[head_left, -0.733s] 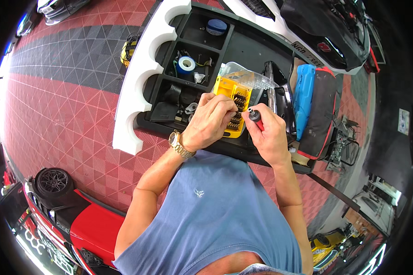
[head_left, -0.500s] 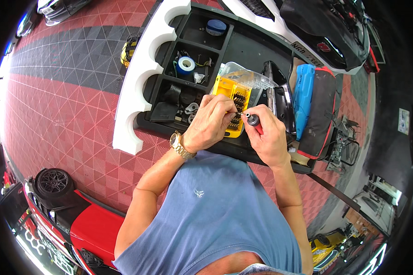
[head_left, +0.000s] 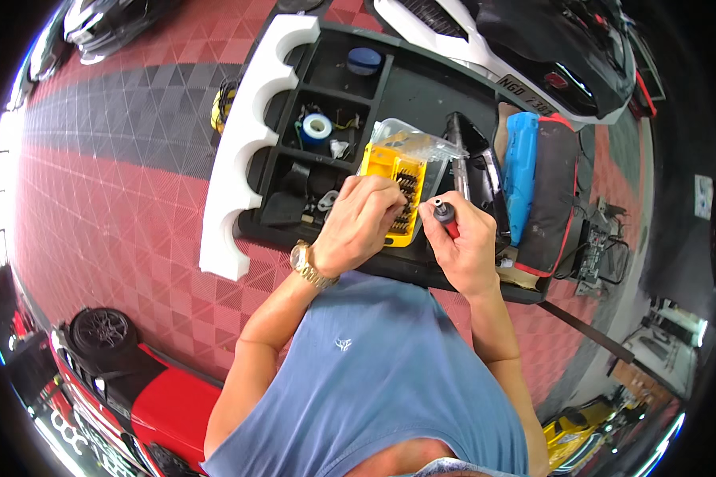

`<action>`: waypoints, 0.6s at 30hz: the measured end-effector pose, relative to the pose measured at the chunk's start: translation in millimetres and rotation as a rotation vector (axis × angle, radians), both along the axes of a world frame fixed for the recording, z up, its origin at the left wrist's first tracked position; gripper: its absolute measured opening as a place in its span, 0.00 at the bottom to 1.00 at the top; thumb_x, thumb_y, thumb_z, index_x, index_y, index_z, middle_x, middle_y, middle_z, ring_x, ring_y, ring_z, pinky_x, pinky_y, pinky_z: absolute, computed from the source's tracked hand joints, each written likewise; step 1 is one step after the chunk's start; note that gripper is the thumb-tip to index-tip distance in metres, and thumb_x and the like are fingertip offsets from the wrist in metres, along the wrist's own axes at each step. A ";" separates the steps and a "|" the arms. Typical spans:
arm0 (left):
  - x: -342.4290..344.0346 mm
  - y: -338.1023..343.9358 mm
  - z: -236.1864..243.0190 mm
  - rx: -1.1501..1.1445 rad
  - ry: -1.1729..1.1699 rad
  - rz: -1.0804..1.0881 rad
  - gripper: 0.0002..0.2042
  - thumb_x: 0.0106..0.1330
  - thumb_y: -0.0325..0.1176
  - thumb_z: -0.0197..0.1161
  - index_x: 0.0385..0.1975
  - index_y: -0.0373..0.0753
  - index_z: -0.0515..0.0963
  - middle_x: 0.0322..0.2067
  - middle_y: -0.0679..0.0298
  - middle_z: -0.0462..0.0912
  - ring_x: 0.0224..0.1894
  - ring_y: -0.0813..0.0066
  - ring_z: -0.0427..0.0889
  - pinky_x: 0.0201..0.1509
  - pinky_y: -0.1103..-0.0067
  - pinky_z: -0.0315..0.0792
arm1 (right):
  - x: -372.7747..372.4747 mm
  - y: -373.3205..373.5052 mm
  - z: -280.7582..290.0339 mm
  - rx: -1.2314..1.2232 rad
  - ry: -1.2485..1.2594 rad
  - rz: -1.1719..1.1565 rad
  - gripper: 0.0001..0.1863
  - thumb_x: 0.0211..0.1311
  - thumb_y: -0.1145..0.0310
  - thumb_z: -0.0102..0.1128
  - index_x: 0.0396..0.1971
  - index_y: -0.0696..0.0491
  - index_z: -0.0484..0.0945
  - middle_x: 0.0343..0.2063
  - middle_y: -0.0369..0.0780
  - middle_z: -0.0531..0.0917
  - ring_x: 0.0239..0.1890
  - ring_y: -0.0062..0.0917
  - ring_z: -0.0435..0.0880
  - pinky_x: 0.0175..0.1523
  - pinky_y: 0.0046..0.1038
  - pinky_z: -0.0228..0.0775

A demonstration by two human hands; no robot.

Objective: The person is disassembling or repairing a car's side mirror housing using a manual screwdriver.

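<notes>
My left hand [head_left: 358, 222] is closed over the yellow bit case [head_left: 382, 159], thumb and fingers pinched near the rows of small bits [head_left: 406, 181]; whatever they hold is hidden. Beside it, my right hand [head_left: 471, 250] grips a red-and-black screwdriver handle [head_left: 447, 219], its hollow metal end pointing up toward the camera. The case has its clear lid [head_left: 412, 137] raised and lies in a black compartmented tray [head_left: 374, 102]. Other compartments hold a blue round container [head_left: 363, 61], a white-and-blue tape roll [head_left: 317, 127] and small loose parts.
White scalloped foam [head_left: 224, 230] lines the tray's left side. A blue tool [head_left: 520, 179] and black pouch with red edging [head_left: 555, 203] lie right. A white-and-black vehicle body [head_left: 557, 48] stands behind; a red car [head_left: 171, 417] is lower left, on checkered floor tiles [head_left: 119, 222].
The view has shifted, so the tray and hands appear slightly lower. Both hands stay at the bit case, with only slight finger movement.
</notes>
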State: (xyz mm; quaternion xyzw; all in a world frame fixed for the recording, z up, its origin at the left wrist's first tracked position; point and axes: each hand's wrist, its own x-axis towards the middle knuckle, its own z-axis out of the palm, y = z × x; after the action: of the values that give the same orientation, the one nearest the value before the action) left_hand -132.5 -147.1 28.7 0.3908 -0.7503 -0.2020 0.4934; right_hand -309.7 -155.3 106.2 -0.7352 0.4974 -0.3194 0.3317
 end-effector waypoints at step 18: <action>-15.2 -257.6 -47.6 0.233 -0.653 -0.232 0.04 0.61 0.29 0.64 0.33 0.37 0.79 0.31 0.56 0.83 0.37 0.57 0.83 0.43 0.68 0.76 | -115.8 36.1 5.4 0.179 -0.433 -0.453 0.02 0.63 0.80 0.63 0.34 0.59 0.78 0.27 0.35 0.81 0.29 0.14 0.77 0.37 0.18 0.69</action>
State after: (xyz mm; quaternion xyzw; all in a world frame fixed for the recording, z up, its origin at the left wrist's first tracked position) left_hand -147.7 -404.6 -18.9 0.4008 -0.8796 -0.2053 0.1538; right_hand -425.6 -119.2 111.6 -0.4887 0.5922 -0.4891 0.4139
